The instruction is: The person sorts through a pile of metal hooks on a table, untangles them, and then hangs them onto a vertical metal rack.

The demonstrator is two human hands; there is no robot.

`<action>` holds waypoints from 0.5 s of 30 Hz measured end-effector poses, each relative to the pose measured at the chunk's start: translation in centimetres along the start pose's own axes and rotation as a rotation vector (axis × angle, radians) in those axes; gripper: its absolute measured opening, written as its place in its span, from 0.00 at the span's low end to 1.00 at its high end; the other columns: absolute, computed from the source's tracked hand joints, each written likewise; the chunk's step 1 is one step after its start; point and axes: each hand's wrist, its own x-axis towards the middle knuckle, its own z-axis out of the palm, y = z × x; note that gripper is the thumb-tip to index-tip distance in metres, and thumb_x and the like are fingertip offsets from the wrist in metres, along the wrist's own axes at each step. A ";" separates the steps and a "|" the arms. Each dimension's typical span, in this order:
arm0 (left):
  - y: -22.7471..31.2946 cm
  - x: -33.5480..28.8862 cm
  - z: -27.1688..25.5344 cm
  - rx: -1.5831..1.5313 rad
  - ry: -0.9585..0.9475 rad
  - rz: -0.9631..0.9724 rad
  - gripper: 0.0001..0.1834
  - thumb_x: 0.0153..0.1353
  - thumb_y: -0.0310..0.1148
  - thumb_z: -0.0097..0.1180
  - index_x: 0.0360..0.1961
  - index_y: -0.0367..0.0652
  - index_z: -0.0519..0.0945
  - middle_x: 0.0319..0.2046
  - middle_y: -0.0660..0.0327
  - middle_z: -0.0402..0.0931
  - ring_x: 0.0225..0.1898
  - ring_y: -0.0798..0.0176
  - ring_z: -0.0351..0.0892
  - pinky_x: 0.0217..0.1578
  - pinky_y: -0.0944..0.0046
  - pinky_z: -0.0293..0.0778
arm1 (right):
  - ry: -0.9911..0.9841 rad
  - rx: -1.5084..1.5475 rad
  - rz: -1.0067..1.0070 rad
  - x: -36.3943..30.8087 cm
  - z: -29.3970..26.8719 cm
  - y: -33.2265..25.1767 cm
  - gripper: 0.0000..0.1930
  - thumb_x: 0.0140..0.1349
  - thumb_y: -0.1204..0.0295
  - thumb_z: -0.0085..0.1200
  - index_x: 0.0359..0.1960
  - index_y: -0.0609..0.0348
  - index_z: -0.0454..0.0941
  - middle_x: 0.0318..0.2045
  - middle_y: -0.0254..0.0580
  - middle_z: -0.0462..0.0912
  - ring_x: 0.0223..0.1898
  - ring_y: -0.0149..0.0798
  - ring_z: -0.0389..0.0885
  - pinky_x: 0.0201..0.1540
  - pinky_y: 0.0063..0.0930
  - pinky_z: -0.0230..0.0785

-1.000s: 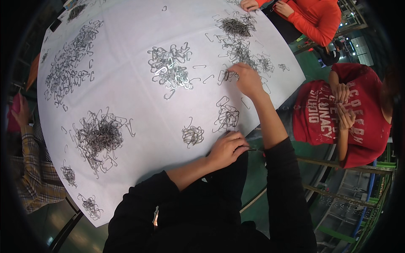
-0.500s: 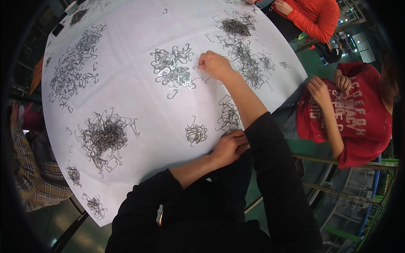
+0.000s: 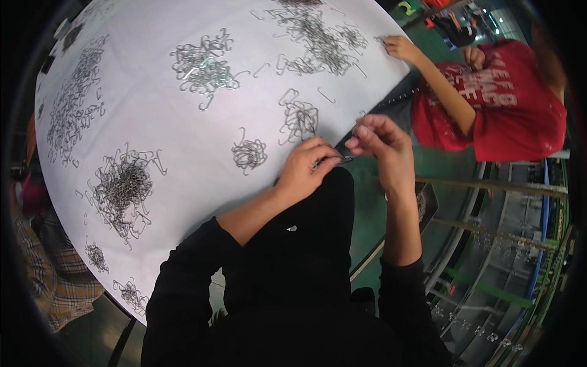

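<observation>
At the table's near right edge my left hand (image 3: 307,166) is closed, thumb against fingers, on a small metal piece (image 3: 348,159) whose end pokes out past the fingertips. My right hand (image 3: 386,144) is raised just beyond the edge, its fingers pinched on a thin wire hook (image 3: 362,114), of which only a small curve shows. Close to my left hand lie a loose pile of wire hooks (image 3: 299,117) and a small round cluster of hooks (image 3: 249,154). A shinier pile of metal hooks (image 3: 202,66) is farther up the table.
The white-covered table (image 3: 202,134) also bears a dark hook heap (image 3: 125,186), a long spread pile (image 3: 76,101) and a large pile (image 3: 315,40). A co-worker in a red shirt (image 3: 520,104) reaches over the right edge. Another person's plaid sleeve (image 3: 67,290) is at left.
My right hand has come back from beside the shiny pile to near my left hand. The view has shifted, and the co-worker's hand now reaches to the table edge.
</observation>
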 end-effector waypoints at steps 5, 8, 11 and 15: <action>1.5 -0.3 0.2 -0.047 0.025 -0.011 0.05 0.54 0.23 0.58 0.32 0.38 0.81 0.30 0.60 0.75 0.33 0.63 0.76 0.33 0.67 0.71 | 0.212 0.217 0.075 -4.6 -1.1 3.6 0.06 0.58 0.75 0.58 0.35 0.63 0.78 0.29 0.35 0.81 0.27 0.25 0.77 0.24 0.15 0.66; 1.3 -0.6 0.4 0.005 0.056 0.047 0.05 0.53 0.23 0.58 0.32 0.38 0.81 0.30 0.60 0.74 0.32 0.62 0.76 0.33 0.67 0.71 | 0.256 0.263 0.138 -5.4 -0.6 4.4 0.07 0.55 0.72 0.61 0.34 0.60 0.80 0.26 0.29 0.79 0.25 0.20 0.69 0.26 0.14 0.57; 1.2 -0.7 0.4 0.038 0.066 0.077 0.05 0.53 0.23 0.58 0.32 0.38 0.81 0.30 0.60 0.74 0.32 0.62 0.75 0.33 0.67 0.71 | 0.257 0.265 0.142 -5.5 -0.5 4.5 0.07 0.55 0.70 0.62 0.33 0.58 0.80 0.25 0.26 0.77 0.24 0.19 0.66 0.28 0.14 0.55; 1.3 -0.7 0.7 0.031 0.063 0.052 0.05 0.53 0.23 0.59 0.32 0.38 0.81 0.29 0.60 0.74 0.32 0.63 0.75 0.33 0.67 0.71 | 0.281 0.272 0.151 -5.4 -0.4 4.5 0.06 0.55 0.71 0.62 0.32 0.58 0.80 0.25 0.25 0.77 0.25 0.19 0.67 0.28 0.15 0.55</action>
